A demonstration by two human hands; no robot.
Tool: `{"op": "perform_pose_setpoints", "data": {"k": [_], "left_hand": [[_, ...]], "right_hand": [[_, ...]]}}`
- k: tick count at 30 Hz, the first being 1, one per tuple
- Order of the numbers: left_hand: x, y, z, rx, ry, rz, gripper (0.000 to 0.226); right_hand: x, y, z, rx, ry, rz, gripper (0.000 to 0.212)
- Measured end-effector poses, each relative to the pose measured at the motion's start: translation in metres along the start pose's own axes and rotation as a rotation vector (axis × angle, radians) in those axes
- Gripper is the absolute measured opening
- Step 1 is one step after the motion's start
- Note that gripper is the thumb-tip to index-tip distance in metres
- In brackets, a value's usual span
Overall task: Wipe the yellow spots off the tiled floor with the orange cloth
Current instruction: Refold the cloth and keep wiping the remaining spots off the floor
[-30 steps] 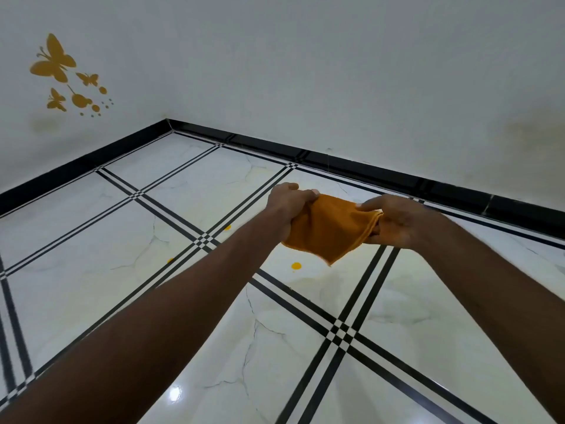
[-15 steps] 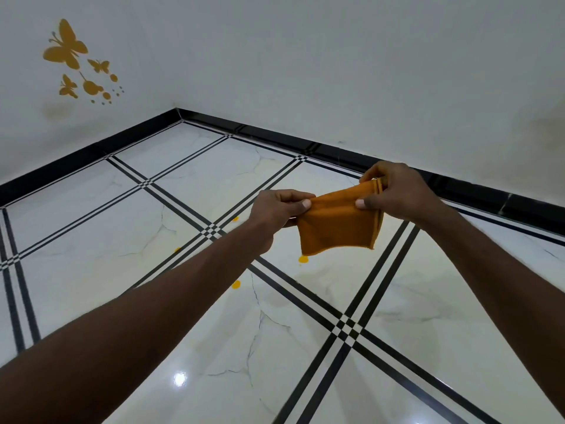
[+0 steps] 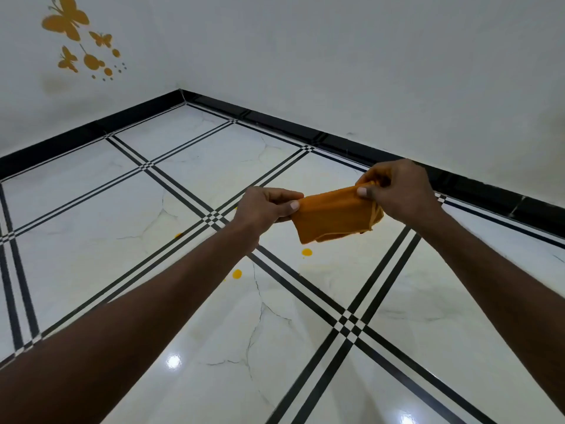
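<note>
I hold a folded orange cloth [image 3: 333, 217] in the air above the floor, stretched between both hands. My left hand [image 3: 266, 208] pinches its left edge and my right hand [image 3: 397, 191] grips its upper right corner. On the glossy white tiled floor [image 3: 183, 316] below lie yellow spots: one [image 3: 306, 252] just under the cloth, one [image 3: 237, 273] beside my left forearm, and a smaller one [image 3: 178, 235] farther left near the black stripes. A faint yellowish smear [image 3: 321, 266] shows right of the first spot.
Black double stripes [image 3: 347, 324] cross the tiles in a grid. A black skirting [image 3: 336, 140] runs along two white walls that meet in the far corner. Orange butterfly decals [image 3: 76, 41] sit on the left wall.
The cloth has been folded more tightly and held a little flatter between my hands. The view has shifted slightly, with the spots below staying as they were.
</note>
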State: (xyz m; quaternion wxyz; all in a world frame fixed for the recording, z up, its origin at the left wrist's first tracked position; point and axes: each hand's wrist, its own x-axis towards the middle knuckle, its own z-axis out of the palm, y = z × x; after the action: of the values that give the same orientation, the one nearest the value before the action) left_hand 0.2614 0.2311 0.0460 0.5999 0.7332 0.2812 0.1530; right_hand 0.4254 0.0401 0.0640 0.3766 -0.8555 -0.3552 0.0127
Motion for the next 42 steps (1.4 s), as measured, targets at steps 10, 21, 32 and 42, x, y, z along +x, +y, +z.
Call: {"op": "perform_pose_setpoints", "data": {"k": [10,21,32,42], "left_hand": [[-0.010,-0.032,-0.015,0.230,0.052,-0.031,0.014],[-0.003,-0.100,-0.046,0.607,0.095,0.157,0.011],[-0.062,-0.279,-0.066,0.891,-0.044,0.008,0.027],[-0.025,-0.340,-0.223,1.126,0.360,-0.174,0.061]], "right_hand": [[-0.001,0.003,0.043,-0.176,-0.206,-0.079,0.017],[-0.013,0.007,0.130,-0.209,-0.110,-0.083,0.011],[-0.125,0.064,0.279,-0.638,-0.370,-0.244,0.019],[-0.180,0.031,0.389,-0.456,-0.363,-0.029,0.078]]}}
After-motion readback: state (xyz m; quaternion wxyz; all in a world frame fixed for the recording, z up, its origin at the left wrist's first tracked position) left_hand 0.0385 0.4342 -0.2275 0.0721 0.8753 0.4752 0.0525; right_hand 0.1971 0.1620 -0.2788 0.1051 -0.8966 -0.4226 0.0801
